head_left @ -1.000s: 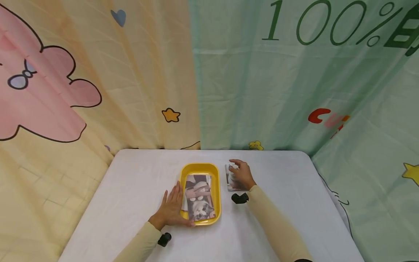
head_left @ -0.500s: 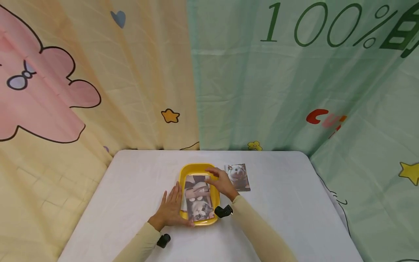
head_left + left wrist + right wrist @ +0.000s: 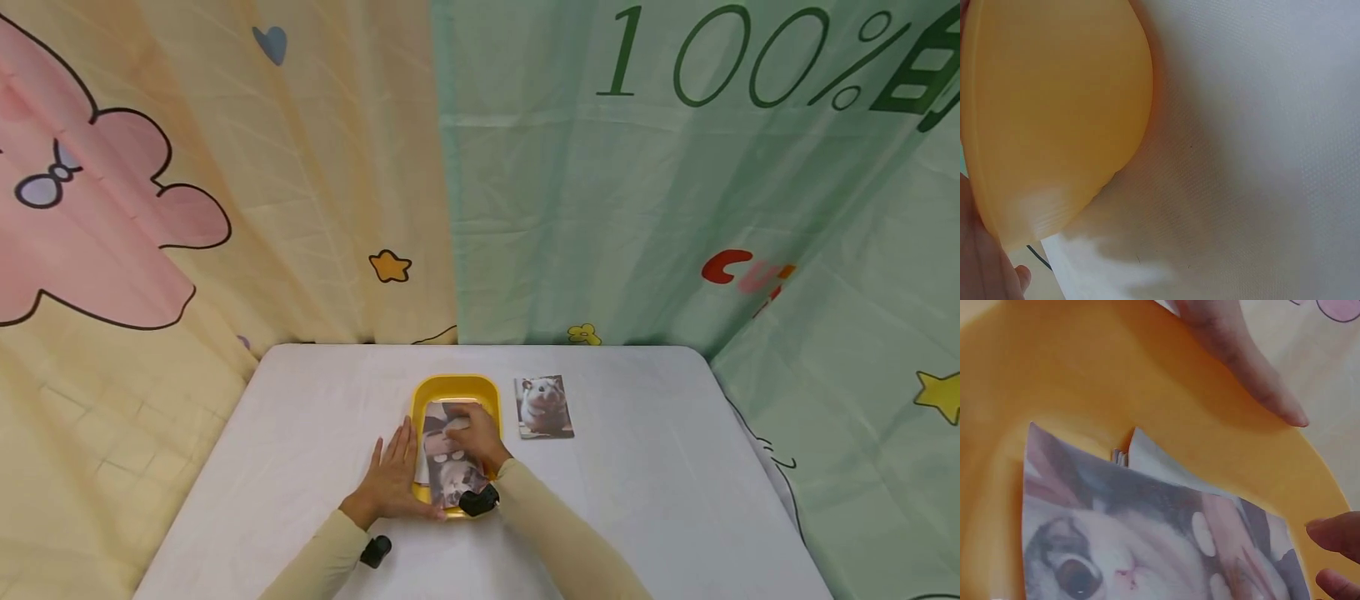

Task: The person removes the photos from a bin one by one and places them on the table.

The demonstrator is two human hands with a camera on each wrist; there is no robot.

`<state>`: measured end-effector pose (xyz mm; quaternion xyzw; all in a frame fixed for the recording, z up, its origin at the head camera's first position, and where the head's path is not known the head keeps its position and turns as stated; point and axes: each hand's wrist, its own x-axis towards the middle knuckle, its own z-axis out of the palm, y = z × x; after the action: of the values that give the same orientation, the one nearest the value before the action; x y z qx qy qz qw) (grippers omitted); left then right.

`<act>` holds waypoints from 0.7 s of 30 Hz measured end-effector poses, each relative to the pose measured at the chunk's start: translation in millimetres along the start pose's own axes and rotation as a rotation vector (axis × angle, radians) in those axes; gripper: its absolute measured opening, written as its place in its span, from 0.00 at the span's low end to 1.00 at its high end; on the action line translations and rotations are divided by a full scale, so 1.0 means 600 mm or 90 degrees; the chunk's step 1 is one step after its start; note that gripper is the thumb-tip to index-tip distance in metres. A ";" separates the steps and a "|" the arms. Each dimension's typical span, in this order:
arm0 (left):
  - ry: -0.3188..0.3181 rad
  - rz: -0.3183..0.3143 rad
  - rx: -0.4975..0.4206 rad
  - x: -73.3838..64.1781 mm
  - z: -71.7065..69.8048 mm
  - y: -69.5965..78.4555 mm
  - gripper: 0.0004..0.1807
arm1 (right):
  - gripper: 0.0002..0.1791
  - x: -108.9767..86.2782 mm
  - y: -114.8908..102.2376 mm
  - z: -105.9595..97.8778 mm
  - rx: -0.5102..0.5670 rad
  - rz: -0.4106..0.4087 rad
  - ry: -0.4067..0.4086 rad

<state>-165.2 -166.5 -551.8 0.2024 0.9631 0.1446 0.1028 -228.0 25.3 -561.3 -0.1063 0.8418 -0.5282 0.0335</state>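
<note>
A yellow tray lies on the white table, with a pile of picture cards inside it. The top card bears a print of an animal with large eyes, and a white card edge sticks out beneath it in the right wrist view. My left hand rests against the tray's left side, fingers extended along the rim and thumb at the near corner. Over the pile reaches my right hand, its fingertips close to the top card's far end, apart from it in the right wrist view. Another card, showing a hamster, lies right of the tray.
The white table has rounded far corners. Patterned curtains hang behind it and at both sides. A black wrist camera is strapped to the right wrist, over the tray's near right corner.
My right hand has left the hamster card, which stays on the table, and moved left and nearer, over the pile in the tray. The left hand has kept its place.
</note>
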 end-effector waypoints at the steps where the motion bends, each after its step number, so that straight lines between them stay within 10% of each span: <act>1: -0.001 0.000 0.001 -0.001 0.000 0.000 0.81 | 0.22 0.001 0.001 0.003 -0.027 -0.003 0.003; 13: -0.006 -0.007 0.010 0.000 0.001 0.001 0.81 | 0.21 -0.004 0.004 0.017 -0.310 0.029 -0.017; 21: -0.010 -0.008 0.011 0.002 -0.002 0.004 0.81 | 0.23 -0.004 -0.005 0.006 -0.257 0.026 -0.088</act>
<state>-165.9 -164.3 -550.1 0.1980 0.9648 0.1340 0.1093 -224.5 21.6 -560.3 -0.1298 0.9282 -0.3396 0.0796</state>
